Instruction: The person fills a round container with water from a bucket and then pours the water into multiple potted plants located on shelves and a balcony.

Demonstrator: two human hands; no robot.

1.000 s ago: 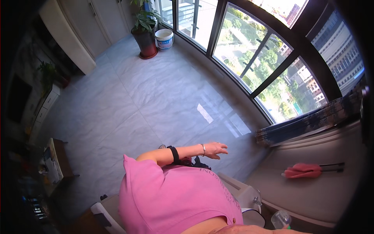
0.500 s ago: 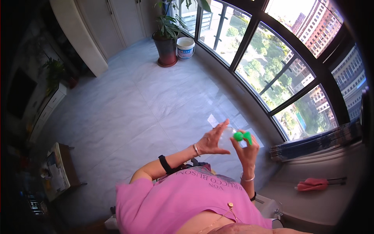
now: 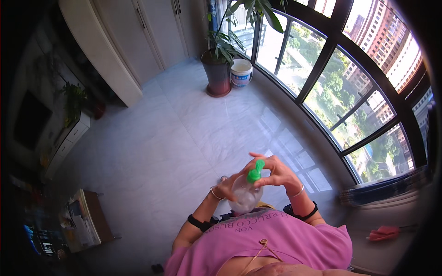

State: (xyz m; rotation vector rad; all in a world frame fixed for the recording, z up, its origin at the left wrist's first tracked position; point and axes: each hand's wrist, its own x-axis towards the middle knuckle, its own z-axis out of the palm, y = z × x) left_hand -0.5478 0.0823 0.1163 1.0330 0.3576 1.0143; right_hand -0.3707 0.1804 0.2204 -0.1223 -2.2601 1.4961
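Observation:
In front of my chest I hold a clear, round-bodied plastic bottle (image 3: 247, 198) with a green spout-like top (image 3: 256, 172). My left hand (image 3: 225, 187) is wrapped round the left side of the bottle's body, its fingers partly hidden behind it. From the right, my right hand (image 3: 277, 172) closes on the neck just under the green top, thumb in front and fingers behind. The bottle is tilted, with its green top pointing away from me and its base toward my pink shirt. I cannot tell whether liquid is inside.
A potted plant (image 3: 216, 76) and a white bucket (image 3: 241, 73) stand by the windows at the far end. At the left are a small table (image 3: 91, 211) with papers and a low drawer cabinet (image 3: 76, 132). A red cloth (image 3: 383, 233) lies at the lower right.
The bottle has come left and closer to my body. My left hand, spread beside it earlier, now wraps its body. My right hand still grips near the green top. The view has shifted.

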